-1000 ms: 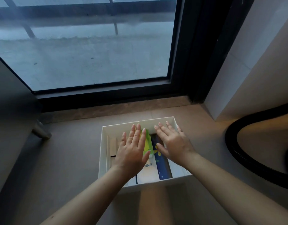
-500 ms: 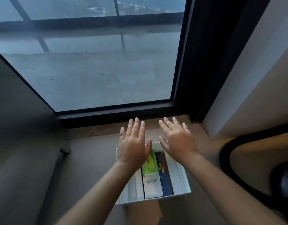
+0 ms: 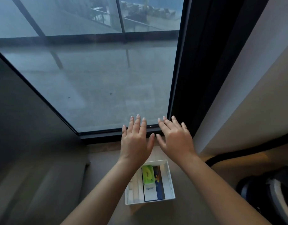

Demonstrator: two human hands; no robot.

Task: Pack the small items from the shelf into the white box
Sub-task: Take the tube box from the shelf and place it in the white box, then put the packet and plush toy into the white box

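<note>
The white box (image 3: 170, 179) lies on the floor below my forearms. Inside it I see a green packet (image 3: 147, 175), a white carton with ANKER lettering (image 3: 150, 191), a dark blue packet (image 3: 159, 184) and pale items at the left (image 3: 133, 190). My left hand (image 3: 135, 140) and my right hand (image 3: 175, 136) hover side by side above and beyond the box, palms down, fingers straight and spread. Neither hand holds or touches anything. My left forearm covers the box's near left corner.
A large window (image 3: 94, 75) with a dark frame (image 3: 180, 95) fills the view ahead, above a stone sill (image 3: 104, 147). A dark panel (image 3: 26, 119) stands at the left, a pale wall (image 3: 245, 95) at the right. A black hose (image 3: 237, 154) and a dark appliance (image 3: 269, 192) lie at the right.
Both hands rose off the items in the box and moved up and forward, staying flat. The camera tilted upward, so the box now sits lower in view.
</note>
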